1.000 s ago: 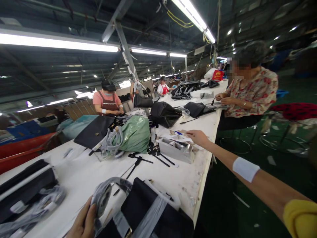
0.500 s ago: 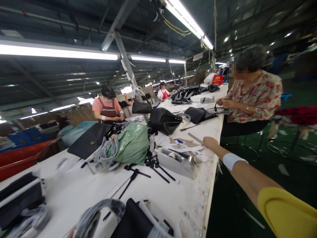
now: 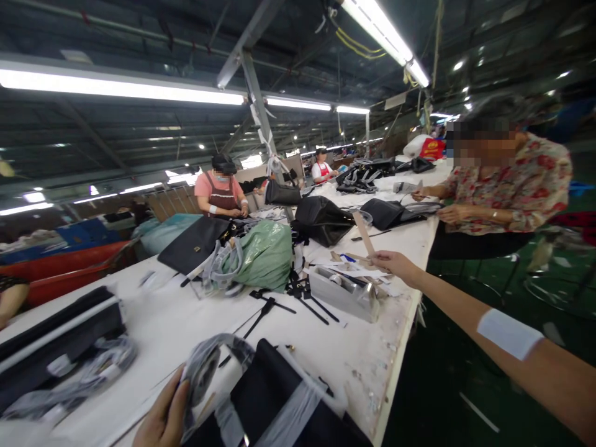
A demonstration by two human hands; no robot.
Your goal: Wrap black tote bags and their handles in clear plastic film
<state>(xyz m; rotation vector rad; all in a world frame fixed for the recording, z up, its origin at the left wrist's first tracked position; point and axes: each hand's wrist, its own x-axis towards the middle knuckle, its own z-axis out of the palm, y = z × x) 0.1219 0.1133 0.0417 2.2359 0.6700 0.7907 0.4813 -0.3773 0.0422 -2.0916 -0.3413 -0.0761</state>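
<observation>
My right hand (image 3: 388,264) reaches far out over the white table (image 3: 167,329) and pinches a thin tan strip (image 3: 364,231) that stands up tilted above the grey tape dispenser (image 3: 345,292). My left hand (image 3: 161,419) is at the bottom edge, fingers closed on a clear plastic wrap (image 3: 202,372) around a black bag (image 3: 284,403) lying in front of me. A white band (image 3: 509,333) circles my right forearm.
A green plastic bag (image 3: 266,254), black bags (image 3: 321,218), black straps (image 3: 279,305) and paper scraps lie mid-table. A person in a floral shirt (image 3: 512,186) sits at the right edge; others work further back. A dark box (image 3: 56,338) sits left. Green floor lies right of the table.
My right hand has lifted the tan strip off the table so it now stands up. The left hand and wrapped black bag are back in view as the camera tilted down.
</observation>
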